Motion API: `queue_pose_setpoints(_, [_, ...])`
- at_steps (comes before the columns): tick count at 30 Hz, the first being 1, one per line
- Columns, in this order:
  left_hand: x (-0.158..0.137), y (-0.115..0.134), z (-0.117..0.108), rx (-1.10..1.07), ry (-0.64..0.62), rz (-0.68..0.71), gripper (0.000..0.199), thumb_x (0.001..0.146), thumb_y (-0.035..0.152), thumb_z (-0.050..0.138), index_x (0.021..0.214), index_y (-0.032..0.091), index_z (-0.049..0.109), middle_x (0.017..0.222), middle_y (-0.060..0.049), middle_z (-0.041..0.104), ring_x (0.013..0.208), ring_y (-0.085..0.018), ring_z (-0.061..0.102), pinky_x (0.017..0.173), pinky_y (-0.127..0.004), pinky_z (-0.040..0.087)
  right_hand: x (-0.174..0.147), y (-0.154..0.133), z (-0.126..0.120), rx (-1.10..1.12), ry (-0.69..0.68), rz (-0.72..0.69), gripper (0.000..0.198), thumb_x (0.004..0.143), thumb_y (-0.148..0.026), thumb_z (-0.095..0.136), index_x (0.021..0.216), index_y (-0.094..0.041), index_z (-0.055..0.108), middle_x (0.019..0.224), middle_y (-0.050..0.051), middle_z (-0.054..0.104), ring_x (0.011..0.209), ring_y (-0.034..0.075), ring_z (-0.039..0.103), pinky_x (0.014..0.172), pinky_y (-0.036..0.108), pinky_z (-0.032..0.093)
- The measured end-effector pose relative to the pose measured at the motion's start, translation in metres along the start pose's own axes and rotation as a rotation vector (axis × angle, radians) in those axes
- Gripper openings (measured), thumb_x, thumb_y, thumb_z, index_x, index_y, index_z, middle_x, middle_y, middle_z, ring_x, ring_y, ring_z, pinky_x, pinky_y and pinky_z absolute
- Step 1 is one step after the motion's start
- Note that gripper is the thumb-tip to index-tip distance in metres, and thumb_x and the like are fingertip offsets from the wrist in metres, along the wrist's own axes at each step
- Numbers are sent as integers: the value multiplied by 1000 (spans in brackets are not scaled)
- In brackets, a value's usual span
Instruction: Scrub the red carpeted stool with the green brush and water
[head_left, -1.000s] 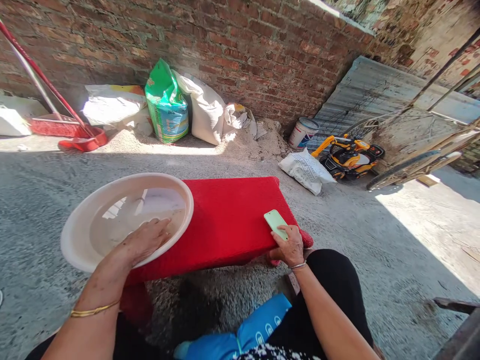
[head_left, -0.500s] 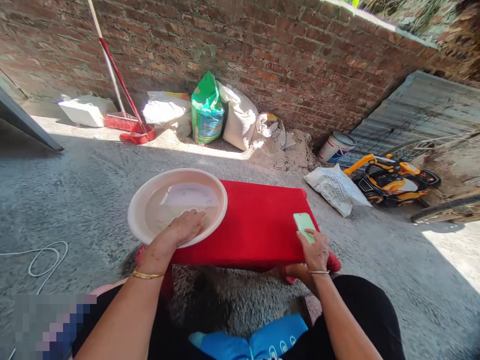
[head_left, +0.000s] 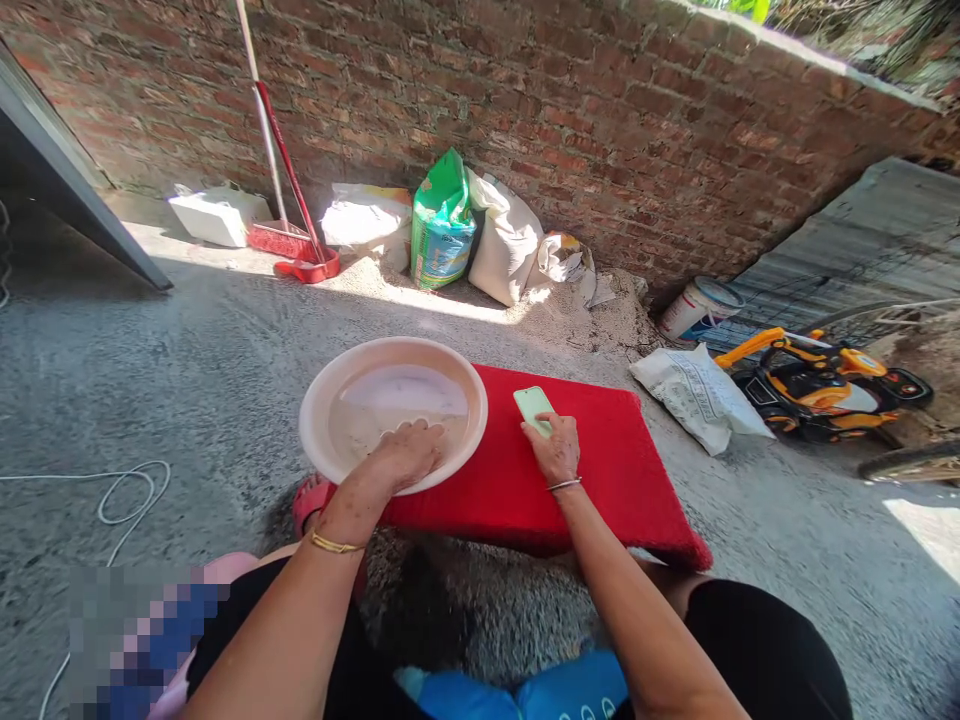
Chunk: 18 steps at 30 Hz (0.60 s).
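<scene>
A phone with a pale green face (head_left: 534,404) is gripped at its lower end by my right hand (head_left: 558,446), thumb and fingers on its edges. It is over the red cloth-covered table (head_left: 607,450), right of the basin. My left hand (head_left: 411,456) reaches over the near rim of a pale pink plastic basin (head_left: 318,428). Its fingers are loosely stretched at the water (head_left: 397,395), the tips partly hidden; I see nothing held in it. The basin sits on the left end of the table, with light reflected on the water.
By the brick wall (head_left: 600,130) stand a red broom and dustpan (head_left: 315,265), a green sack (head_left: 442,235), a white sack (head_left: 506,250) and a bucket (head_left: 701,305). A toy excavator (head_left: 832,385) is at right. A white cable (head_left: 124,515) lies at left.
My right hand has moved left with the phone, from the table's right edge toward the basin. My left hand stays in the basin. The view has shifted left.
</scene>
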<state>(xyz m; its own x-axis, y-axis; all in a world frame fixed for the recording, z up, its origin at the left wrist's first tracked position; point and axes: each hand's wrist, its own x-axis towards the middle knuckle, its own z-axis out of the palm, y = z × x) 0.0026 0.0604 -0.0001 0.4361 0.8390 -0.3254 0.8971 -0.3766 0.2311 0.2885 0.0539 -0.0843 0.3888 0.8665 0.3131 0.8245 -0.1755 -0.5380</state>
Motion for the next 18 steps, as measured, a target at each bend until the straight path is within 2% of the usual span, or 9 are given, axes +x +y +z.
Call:
queue_pose_setpoints(4, [1,-1,4,-7,23,2,42,102,28,43,140,20,60,133,-18,64,127,-34,62,103,-51,54,-10,-37,28,18,-79,-160,31,89,-52,74,106,-26,78,104,8,59,93,23,58,82,33,43])
queue_pose_setpoints(6, [0,-1,4,-19,12,1,43,102,28,43,142,20,58,137,-19,63,129,-35,61,105,-52,53,-10,-49,36,-27,-121,-194,31,91,-54,73,106,-27,78,102,7,58,93,23,57,81,33,42])
queue_pose_setpoints(10, [-3,-1,4,-39,16,10,46,102,28,45,146,21,56,144,-18,61,133,-33,60,111,-52,50,8,-43,32,-132,-94,-101,29,88,-45,78,110,-25,77,104,8,57,96,25,56,85,35,40])
queue_pose_setpoints(13, [-4,0,3,-57,44,30,45,101,28,46,144,22,58,141,-17,63,132,-31,60,112,-51,49,23,-37,32,-110,-36,-31,32,87,-42,78,114,-24,76,106,9,56,95,25,55,84,36,40])
queue_pose_setpoints(18, [-3,-2,2,-44,4,5,44,100,28,45,142,19,59,138,-17,64,128,-33,62,106,-51,52,34,-61,49,-91,-170,-176,32,92,-49,72,115,-27,77,106,8,56,96,24,56,85,35,40])
